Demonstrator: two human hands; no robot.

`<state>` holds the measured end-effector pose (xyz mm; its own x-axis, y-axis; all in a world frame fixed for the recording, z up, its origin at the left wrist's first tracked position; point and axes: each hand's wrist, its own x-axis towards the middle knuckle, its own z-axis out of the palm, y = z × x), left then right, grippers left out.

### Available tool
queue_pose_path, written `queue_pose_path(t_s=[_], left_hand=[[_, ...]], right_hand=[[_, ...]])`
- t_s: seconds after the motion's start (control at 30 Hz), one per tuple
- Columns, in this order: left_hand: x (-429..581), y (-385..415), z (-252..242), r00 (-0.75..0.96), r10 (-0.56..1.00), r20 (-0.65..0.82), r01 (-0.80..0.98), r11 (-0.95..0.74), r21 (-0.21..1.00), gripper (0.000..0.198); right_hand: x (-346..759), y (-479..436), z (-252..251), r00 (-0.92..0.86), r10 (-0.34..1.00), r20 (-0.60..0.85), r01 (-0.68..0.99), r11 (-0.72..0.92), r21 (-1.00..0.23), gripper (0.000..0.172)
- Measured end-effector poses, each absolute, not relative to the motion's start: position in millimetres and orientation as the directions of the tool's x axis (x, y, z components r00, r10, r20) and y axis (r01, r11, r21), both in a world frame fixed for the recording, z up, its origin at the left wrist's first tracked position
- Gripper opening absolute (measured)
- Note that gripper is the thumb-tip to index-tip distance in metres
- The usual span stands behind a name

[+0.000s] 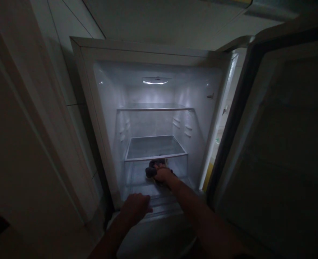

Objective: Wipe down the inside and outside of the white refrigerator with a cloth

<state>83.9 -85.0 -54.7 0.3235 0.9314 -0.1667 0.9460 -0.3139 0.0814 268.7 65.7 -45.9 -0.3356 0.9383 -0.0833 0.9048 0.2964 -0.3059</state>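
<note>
Under the lower glass shelf of the open fridge, a clear plastic drawer is pulled out toward me. At its front rim is my left hand, with fingers curled over the edge. My right hand reaches down into the drawer. Its fingers close around dark, rounded produce-like items; their exact kind is too dim to tell. More of the dark bunch lies behind and beneath this hand, partly hidden by it.
Above the drawer are a lower glass shelf and an upper glass shelf. A lit lamp sits in the ceiling. The fridge door stands wide open on the right. A pale wall or panel rises close on the left.
</note>
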Motion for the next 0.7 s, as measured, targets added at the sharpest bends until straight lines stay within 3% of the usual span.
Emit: queue_pose_path(t_s=[0.1,0.2,0.27,0.37,0.47,0.57,0.7], left_hand=[[75,-81,-49,0.333,0.931,-0.152,0.937,-0.31,0.161,0.045],[65,-73,-41,0.366,0.92,-0.142,0.908,-0.318,0.274,0.056],[62,-63,-36,0.353,0.928,-0.12,0.9,-0.302,0.313,0.064],[69,-38,-31,0.282,0.958,-0.04,0.921,-0.259,0.292,0.056],[91,-4,-31,0.222,0.974,-0.052,0.951,-0.204,0.233,0.098],[123,25,-37,0.202,0.96,-0.194,0.968,-0.166,0.188,0.138],[152,26,-49,0.307,0.9,-0.311,0.948,-0.259,0.185,0.151]], right_hand=[[248,64,-36,-0.479,0.865,-0.15,0.83,0.39,-0.398,0.082],[262,42,-20,-0.594,0.799,-0.093,0.723,0.479,-0.498,0.076],[287,15,-12,-0.568,0.823,0.014,0.701,0.493,-0.516,0.072],[327,-35,-15,-0.496,0.862,0.1,0.739,0.48,-0.473,0.069],[346,-75,-36,-0.487,0.872,0.053,0.814,0.475,-0.334,0.077],[346,-91,-65,-0.456,0.886,0.081,0.859,0.462,-0.222,0.07],[354,-100,-103,-0.428,0.897,0.11,0.862,0.442,-0.246,0.051]])
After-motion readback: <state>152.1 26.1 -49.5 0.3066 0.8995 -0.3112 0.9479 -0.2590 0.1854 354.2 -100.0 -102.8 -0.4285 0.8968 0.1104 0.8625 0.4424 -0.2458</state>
